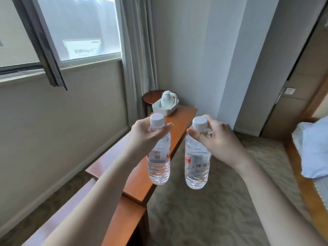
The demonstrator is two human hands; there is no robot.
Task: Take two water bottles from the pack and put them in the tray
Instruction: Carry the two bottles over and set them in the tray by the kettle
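I hold two clear water bottles with white caps upright in the air, one in each hand. My left hand point(143, 135) grips the neck of the left bottle point(158, 164), which hangs over the wooden desk. My right hand point(218, 139) grips the neck of the right bottle point(196, 167), which hangs over the carpet beside the desk. A white tray point(160, 109) stands at the far end of the desk, well beyond both bottles, with a white kettle point(168, 99) standing in it. The pack is not in view.
The long wooden desk point(140, 183) runs along the wall under a window. A small round wooden table point(150, 96) stands behind the tray by the curtain. A bed with a white pillow point(314, 150) lies on the right. Patterned carpet covers the floor between.
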